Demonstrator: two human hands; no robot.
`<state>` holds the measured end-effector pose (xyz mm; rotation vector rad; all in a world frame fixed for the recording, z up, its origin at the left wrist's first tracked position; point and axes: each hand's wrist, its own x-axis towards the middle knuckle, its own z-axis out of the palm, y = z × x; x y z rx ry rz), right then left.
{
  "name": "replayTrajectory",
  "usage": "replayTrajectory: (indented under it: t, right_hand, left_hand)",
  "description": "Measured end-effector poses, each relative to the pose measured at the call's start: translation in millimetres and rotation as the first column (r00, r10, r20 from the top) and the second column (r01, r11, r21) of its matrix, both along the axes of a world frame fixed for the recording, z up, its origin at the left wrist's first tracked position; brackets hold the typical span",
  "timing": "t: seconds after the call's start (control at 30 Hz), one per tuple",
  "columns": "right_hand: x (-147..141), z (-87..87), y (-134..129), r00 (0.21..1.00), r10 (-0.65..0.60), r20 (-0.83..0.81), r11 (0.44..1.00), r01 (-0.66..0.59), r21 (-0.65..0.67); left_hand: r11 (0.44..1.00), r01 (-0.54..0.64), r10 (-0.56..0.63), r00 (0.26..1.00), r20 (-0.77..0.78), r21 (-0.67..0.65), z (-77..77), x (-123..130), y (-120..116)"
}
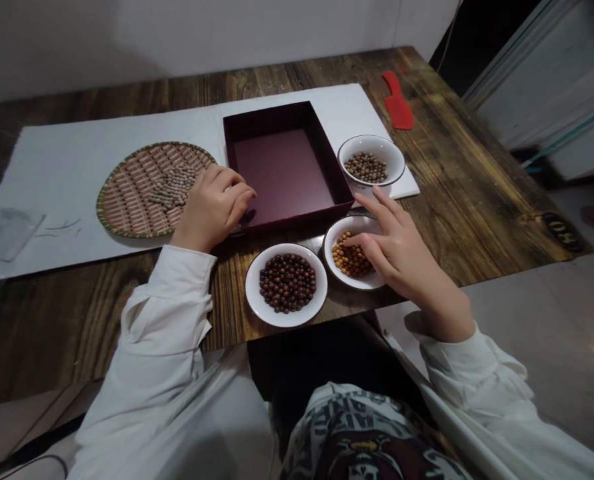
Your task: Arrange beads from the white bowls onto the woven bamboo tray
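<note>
My left hand (214, 205) rests with curled fingers at the near left corner of a dark maroon box (281, 167); what its fingertips hold, if anything, is hidden. My right hand (391, 247) is over a white bowl of yellow-brown beads (349, 259), its fingers apart and the index finger pointing down at the beads. Beside that bowl, a white bowl holds dark brown beads (287, 283). Behind my right hand stands a third white bowl with greyish-brown beads (365, 167). Left of the box, a round woven tray (127, 193) carries small greyish beads (173, 188).
A white board (51, 160) lies under the tray and box on the wooden table (477, 193). The red comb (399, 107) is at the back right. A clear plastic bag (7, 233) lies at the left, near several dark strands.
</note>
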<state>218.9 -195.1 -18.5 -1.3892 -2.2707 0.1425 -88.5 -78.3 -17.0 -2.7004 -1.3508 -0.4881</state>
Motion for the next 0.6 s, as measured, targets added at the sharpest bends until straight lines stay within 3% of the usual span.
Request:
replayTrajectory:
  t: [0.23,0.6]
  right_hand:
    - [3.1,-0.8,0.5,0.998,-0.068,-0.005,0.997,0.068,0.043]
    - [6.2,-2.4,0.4,0.992,-0.127,-0.004,0.991,0.127,0.044]
  left_hand:
    - [0.998,-0.020,0.020,1.000,0.005,-0.052,1.0,0.7,0.3]
    - [0.997,0.023,-0.022,1.000,-0.016,0.068,-1.8,-1.3,2.2]
